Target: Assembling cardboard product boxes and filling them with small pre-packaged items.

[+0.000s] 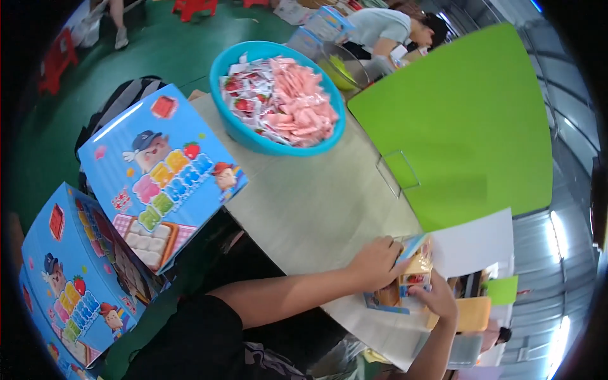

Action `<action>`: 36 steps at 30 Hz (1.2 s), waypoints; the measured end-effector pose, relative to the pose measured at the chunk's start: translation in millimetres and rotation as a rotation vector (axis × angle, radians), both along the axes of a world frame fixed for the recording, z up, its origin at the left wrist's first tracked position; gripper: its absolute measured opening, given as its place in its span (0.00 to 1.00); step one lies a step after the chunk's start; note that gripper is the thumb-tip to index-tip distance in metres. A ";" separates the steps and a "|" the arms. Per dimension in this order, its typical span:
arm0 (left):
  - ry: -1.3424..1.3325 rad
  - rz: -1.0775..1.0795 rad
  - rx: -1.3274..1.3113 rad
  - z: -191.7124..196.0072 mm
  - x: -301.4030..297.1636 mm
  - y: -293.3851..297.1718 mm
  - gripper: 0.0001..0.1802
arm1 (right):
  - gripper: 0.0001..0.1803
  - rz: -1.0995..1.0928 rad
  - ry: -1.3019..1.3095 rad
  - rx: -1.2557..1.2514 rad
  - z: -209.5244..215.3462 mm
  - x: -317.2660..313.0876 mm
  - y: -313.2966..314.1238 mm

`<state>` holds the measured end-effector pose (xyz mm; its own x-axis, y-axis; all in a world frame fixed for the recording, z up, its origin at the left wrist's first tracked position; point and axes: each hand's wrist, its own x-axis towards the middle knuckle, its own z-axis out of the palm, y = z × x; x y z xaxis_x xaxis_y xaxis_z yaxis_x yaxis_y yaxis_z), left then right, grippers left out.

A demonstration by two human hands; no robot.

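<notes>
At the right of the table, both my hands are on an open carton [387,308] with blue printed sides. A white flap [475,244] stands out beyond it. Yellowish printed packets [417,266] show between my hands. My left hand [380,261] is bent over the near left side, its fingers curled at the carton's edge and partly hidden. From the right, my right hand [437,297] closes around the packets, thumb against their front.
A turquoise basin [221,120] full of pink and strawberry-printed sachets [278,98] stands at the table's far end. Large blue cartons [164,171] are stacked at left. A green panel [462,139] with a wire stand [398,174] rises along the far side; a person [386,31] works beyond.
</notes>
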<state>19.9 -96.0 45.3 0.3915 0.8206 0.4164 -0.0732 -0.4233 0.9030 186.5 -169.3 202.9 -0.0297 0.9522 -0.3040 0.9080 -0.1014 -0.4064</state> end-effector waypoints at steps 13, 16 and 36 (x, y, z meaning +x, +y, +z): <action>0.051 0.058 0.048 -6.9 15.4 3.6 0.26 | 0.32 -0.236 0.176 -0.171 -3.8 15.6 14.2; 0.035 0.066 0.066 -8.1 17.1 4.4 0.26 | 0.35 -0.273 0.165 -0.204 -4.2 12.5 14.2; 0.013 -0.062 0.101 -3.2 15.2 11.3 0.20 | 0.42 -0.165 0.056 -0.059 -10.9 18.3 8.3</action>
<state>35.1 -84.7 42.2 0.4461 0.7488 0.4902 -0.0910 -0.5069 0.8572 204.9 -161.0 192.0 0.1073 0.9261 -0.3617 0.8533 -0.2725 -0.4446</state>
